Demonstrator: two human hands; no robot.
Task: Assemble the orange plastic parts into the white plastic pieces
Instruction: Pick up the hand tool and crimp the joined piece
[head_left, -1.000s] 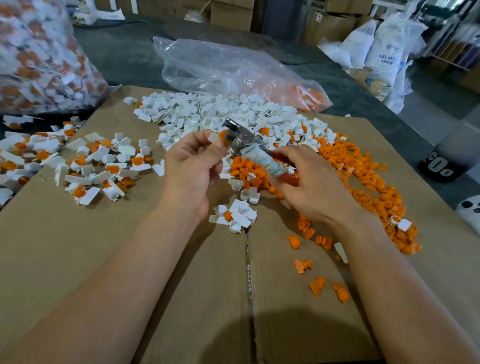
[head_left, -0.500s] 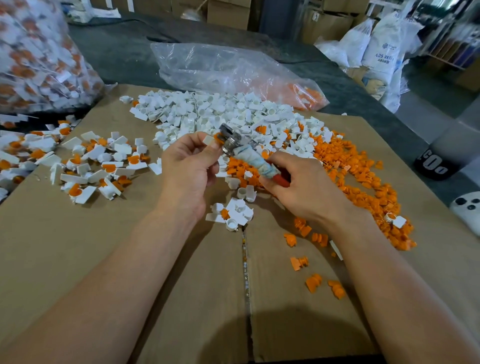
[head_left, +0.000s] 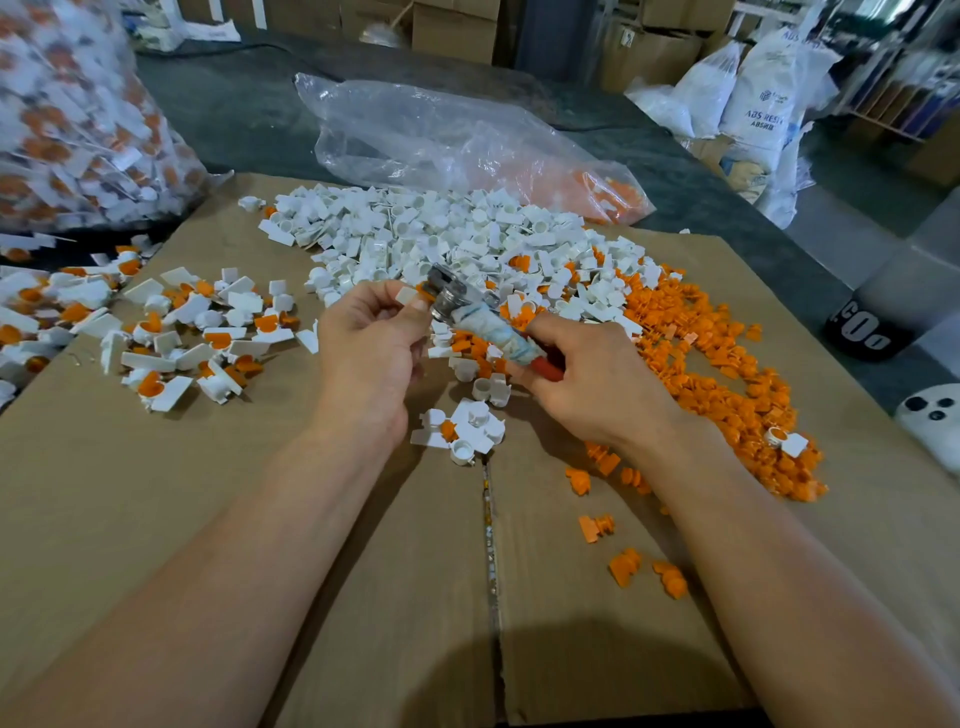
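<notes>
Over cardboard (head_left: 260, 519) centre | left hand (head_left: 371, 345) pinches white piece (head_left: 407, 296) | right hand (head_left: 597, 384) grips tool (head_left: 483, 322) | white pile (head_left: 441, 234) beyond, orange pile (head_left: 727, 374) right

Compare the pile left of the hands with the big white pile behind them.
The scattered left pile of white plastic pieces mostly shows orange inserts; the heaped far pile of white plastic pieces is almost all plain white. The left pile is sparse and flat; the far pile is dense and stacked. Both lie on the brown cardboard sheet.
</notes>
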